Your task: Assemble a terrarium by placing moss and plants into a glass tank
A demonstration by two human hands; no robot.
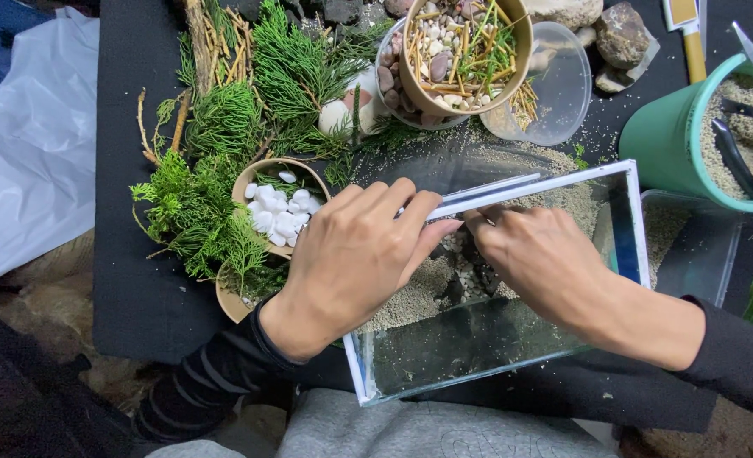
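Note:
A small rectangular glass tank (635,225) with white-edged walls sits on a black mat, partly filled with grey sand and small dark stones (470,276). My left hand (351,254) lies over its left end, fingers resting on the far rim. Inside the tank, my right hand (542,259) reaches down with fingertips pinched among the dark stones; whether it holds one is hidden. Both arms wear black sleeves.
Green cypress sprigs (224,127) and twigs lie at the left. A tan bowl of white pebbles (281,208), a tan bowl of mixed pebbles (461,51), a clear plastic cup (554,85), rocks (621,34) and a teal pot of sand with scissors (699,136) surround the tank.

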